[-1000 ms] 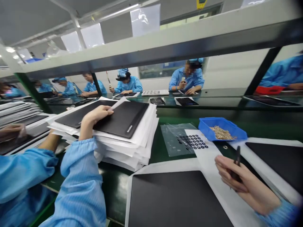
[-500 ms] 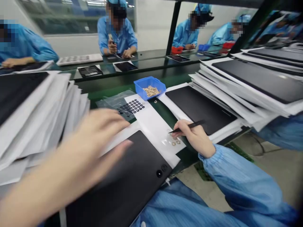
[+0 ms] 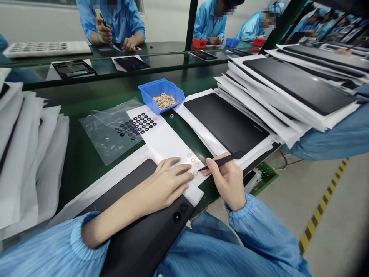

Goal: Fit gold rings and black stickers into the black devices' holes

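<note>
My right hand (image 3: pixel 229 179) grips black tweezers (image 3: pixel 227 158), their tip close to small gold rings (image 3: pixel 195 173) on a white sheet (image 3: pixel 170 138). With fingers spread, my left hand (image 3: pixel 167 184) rests over the top edge of a black tablet-like panel (image 3: pixel 138 231) and the sheet, holding nothing. Two round camera holes show at the panel's near right corner. Black rings (image 3: pixel 144 123) stand in rows at the sheet's far end, some under a clear plastic bag (image 3: pixel 109 142). Beyond the sheet, a blue bin (image 3: pixel 157 86) holds many small gold parts.
Stacked panels and white sheets stand at the right (image 3: pixel 300 86), with another wrapped stack (image 3: pixel 37 154) at the left. A black panel (image 3: pixel 227 123) lies right of the sheet. Across the green bench, people in blue handle devices; a white tray (image 3: pixel 47 49) lies there.
My left hand has come down to the right, onto the panel and sheet. The tweezers have tilted slightly, their tip now by the rings. The view has shifted right and downward.
</note>
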Demonstrator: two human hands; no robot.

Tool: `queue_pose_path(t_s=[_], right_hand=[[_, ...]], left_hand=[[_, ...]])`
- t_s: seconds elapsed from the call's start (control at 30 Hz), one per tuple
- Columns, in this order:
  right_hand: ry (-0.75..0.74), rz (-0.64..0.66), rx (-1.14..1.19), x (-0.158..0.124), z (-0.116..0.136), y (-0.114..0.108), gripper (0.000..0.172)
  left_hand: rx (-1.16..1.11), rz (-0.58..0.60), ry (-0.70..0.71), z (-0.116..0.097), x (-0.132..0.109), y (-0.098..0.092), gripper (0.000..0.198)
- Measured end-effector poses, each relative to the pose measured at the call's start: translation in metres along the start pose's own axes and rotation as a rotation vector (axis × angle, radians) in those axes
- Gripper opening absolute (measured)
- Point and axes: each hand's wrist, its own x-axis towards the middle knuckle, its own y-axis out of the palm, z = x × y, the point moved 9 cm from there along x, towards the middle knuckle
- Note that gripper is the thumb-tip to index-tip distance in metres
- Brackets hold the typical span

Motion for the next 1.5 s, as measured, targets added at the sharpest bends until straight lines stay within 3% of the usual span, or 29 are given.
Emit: queue_pose_path(t_s=[0.27,0.43,0.63,0.83,1.5], right_hand=[[0.021,0.004,0.166,-0.006,0.006,-0.003,0.021],[0.092,0.191,0.353,-0.038,0.017,0.023,0.020],[0.103,0.247,0.284,-0.050,0.015,0.033,0.017],[0.102,0.267,0.255,-0.048,0.013,0.032,0.017],[0.067,0.307,0.193,-0.049,0.015,0.034,0.013]], left_hand=[[0.038,-0.037,0.016,0.003,0.001,0.000,0.028],[0.032,-0.071,0.085,0.005,-0.001,-0.002,0.029],[0.026,-0.147,0.083,-0.010,-0.042,-0.018,0.026],[0.040,-0.079,0.114,-0.034,-0.077,-0.006,0.031],[0.071,-0.041,0.093,-0.035,-0.073,0.001,0.033]])
